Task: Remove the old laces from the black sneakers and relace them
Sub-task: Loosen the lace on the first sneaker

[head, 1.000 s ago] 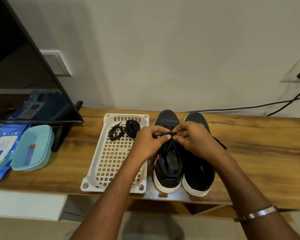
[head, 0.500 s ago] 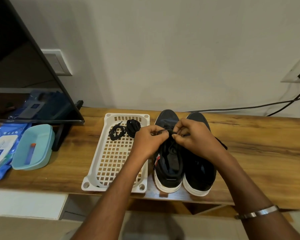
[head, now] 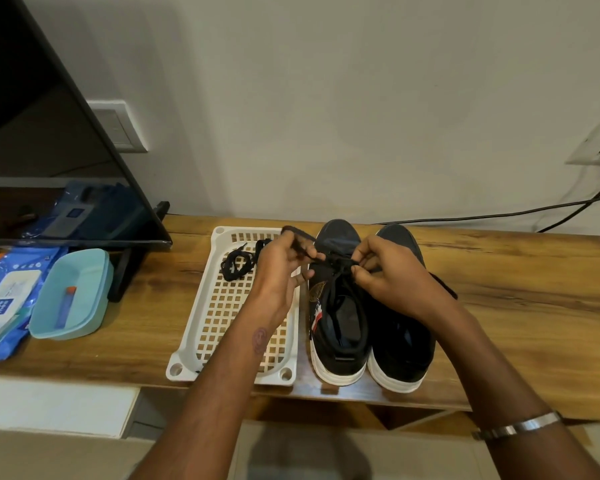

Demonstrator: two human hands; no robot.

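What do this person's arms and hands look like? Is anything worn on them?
Both forearms are bare, with no sleeves and no gloves. The right wrist carries a plain silver metal bangle. The left forearm has a small reddish round mark near the wrist. No rings show on the left hand or the right hand.

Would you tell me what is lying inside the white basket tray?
A bundle of black laces lies at the far end of the white basket tray. The left hand and forearm cover part of its right side.
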